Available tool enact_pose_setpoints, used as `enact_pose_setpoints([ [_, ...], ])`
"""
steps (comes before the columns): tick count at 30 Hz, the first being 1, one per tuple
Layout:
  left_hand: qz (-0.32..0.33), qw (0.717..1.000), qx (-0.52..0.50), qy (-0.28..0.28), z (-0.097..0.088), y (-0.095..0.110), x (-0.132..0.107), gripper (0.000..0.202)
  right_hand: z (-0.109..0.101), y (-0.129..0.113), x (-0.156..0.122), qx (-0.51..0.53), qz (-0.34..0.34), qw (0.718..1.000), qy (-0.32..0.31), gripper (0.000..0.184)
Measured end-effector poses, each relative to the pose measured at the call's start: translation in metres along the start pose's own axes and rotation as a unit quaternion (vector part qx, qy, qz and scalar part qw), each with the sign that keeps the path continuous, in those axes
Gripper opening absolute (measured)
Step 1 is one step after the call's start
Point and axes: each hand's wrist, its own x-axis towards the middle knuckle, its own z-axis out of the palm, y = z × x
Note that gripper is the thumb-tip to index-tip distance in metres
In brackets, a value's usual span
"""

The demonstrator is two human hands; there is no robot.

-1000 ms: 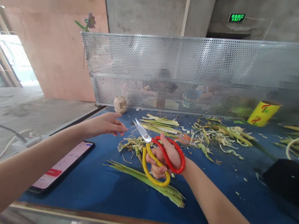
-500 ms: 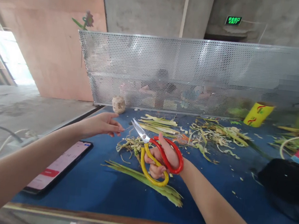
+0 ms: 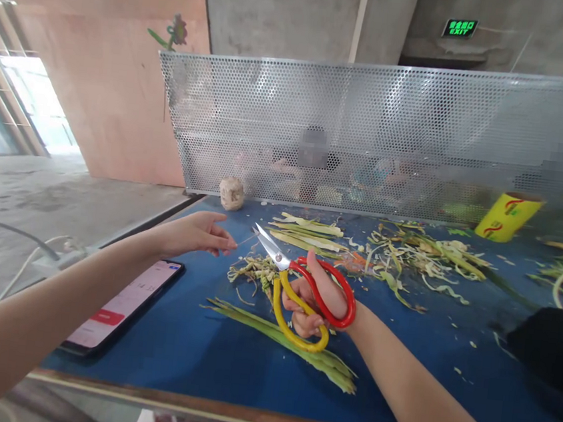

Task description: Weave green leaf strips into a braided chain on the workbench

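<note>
My right hand (image 3: pixel 315 302) grips a pair of scissors (image 3: pixel 280 259) with one red and one yellow handle loop. The blades point up and to the left. My left hand (image 3: pixel 206 235) is closed in a pinch, its fingertips just left of the blade tips. A thin pale strand (image 3: pixel 245 241) runs from those fingertips toward the blades. Whether the blades touch it is too small to tell. Below the scissors lies a bundle of green stalks (image 3: pixel 292 343). A pile of short knotted plant pieces (image 3: pixel 255 270) sits behind it, partly hidden by my right hand.
A phone (image 3: pixel 128 306) lies at the left of the blue table (image 3: pixel 170 360). Peeled stalks (image 3: pixel 309 233), a heap of scraps (image 3: pixel 437 261), a twine ball (image 3: pixel 231 194) and a yellow tube (image 3: pixel 509 217) stand toward the perforated metal screen (image 3: pixel 273 103). A black object (image 3: pixel 549 346) is at right.
The whole view has shifted slightly, so things appear a little farther right. Both hands keep nearly the same pose, and the strand between fingertips and blades shows more clearly.
</note>
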Motion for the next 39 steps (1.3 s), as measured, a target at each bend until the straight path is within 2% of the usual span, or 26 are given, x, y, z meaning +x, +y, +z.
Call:
enact_pose_setpoints([
  [4, 0.002, 0.998, 0.064, -0.015, -0.004, -0.010, 0.002, 0.097, -0.002, -0.001, -0.001, 0.017, 0.009, 1.000, 0.024, 0.082],
  [7, 0.020, 0.989, 0.143, 0.005, -0.002, -0.015, 0.001, 0.097, -0.005, -0.003, -0.003, 0.027, -0.005, 0.999, 0.046, 0.084],
  [9, 0.037, 0.984, 0.174, -0.003, 0.002, -0.016, 0.000, 0.096, -0.006, -0.003, -0.003, 0.032, -0.017, 0.998, 0.057, 0.085],
  [13, 0.086, 0.969, 0.222, -0.065, 0.019, -0.019, -0.002, 0.086, -0.004, -0.003, -0.002, 0.030, -0.005, 0.998, 0.058, 0.084],
  [16, 0.121, 0.956, 0.260, -0.065, 0.029, -0.024, -0.001, 0.071, 0.000, -0.005, -0.002, 0.025, 0.017, 0.998, 0.063, 0.083],
  [19, 0.119, 0.954, 0.269, -0.051, 0.031, -0.025, -0.001, 0.060, 0.002, -0.007, -0.004, 0.023, 0.015, 0.996, 0.080, 0.084],
  [24, 0.107, 0.949, 0.290, -0.063, 0.025, -0.015, -0.007, 0.065, 0.001, -0.011, -0.007, 0.015, -0.001, 0.996, 0.086, 0.084],
  [28, 0.124, 0.924, 0.352, -0.077, 0.023, -0.018, -0.012, 0.060, 0.000, -0.011, -0.007, 0.012, -0.005, 0.996, 0.091, 0.083],
  [34, 0.139, 0.896, 0.420, -0.044, 0.032, -0.030, -0.018, 0.064, 0.001, -0.012, -0.009, 0.009, -0.002, 0.995, 0.098, 0.081],
  [39, 0.225, 0.836, 0.491, -0.094, 0.043, -0.031, -0.022, 0.057, 0.000, -0.010, -0.009, 0.006, 0.007, 0.995, 0.097, 0.080],
])
